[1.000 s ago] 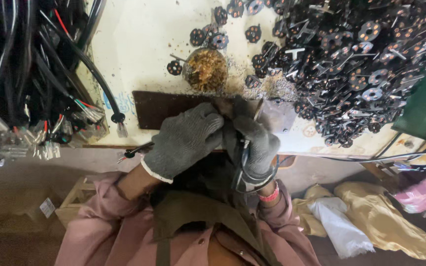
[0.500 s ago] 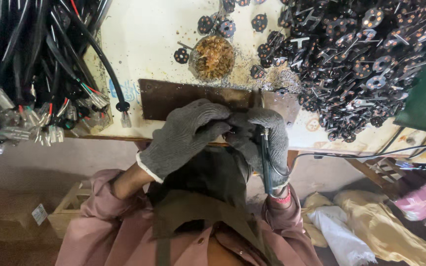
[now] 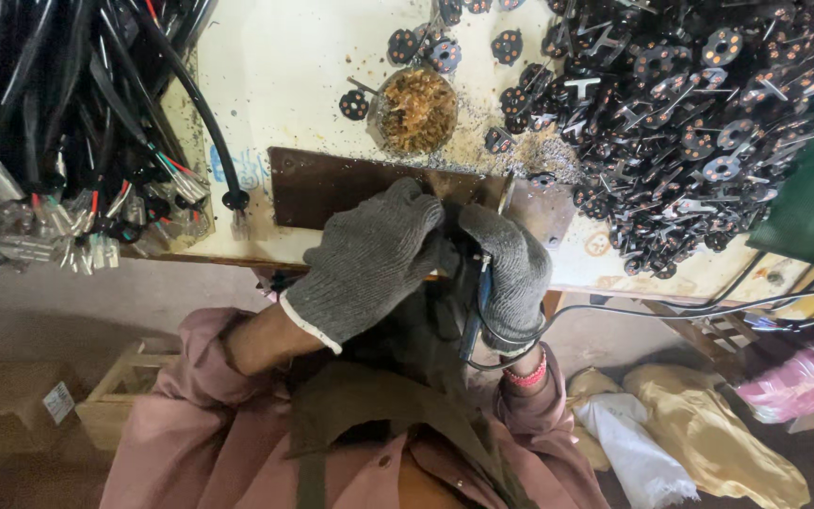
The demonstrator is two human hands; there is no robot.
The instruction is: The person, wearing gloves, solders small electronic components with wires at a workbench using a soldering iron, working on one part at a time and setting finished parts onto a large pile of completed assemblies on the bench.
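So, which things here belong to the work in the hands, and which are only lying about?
In use:
- left hand and right hand, gloved, meeting over the brown plate
- corded tool in the right hand
- small dish of brownish bits
- pile of black round parts

Lying about:
- black cables
- pink bag
- cardboard box

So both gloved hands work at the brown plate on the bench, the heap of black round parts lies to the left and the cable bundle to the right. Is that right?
Not quite: the sides are swapped. In the head view the heap of black parts lies to the right and the cable bundle to the left. The left hand and right hand, both gloved, do work at the brown plate.
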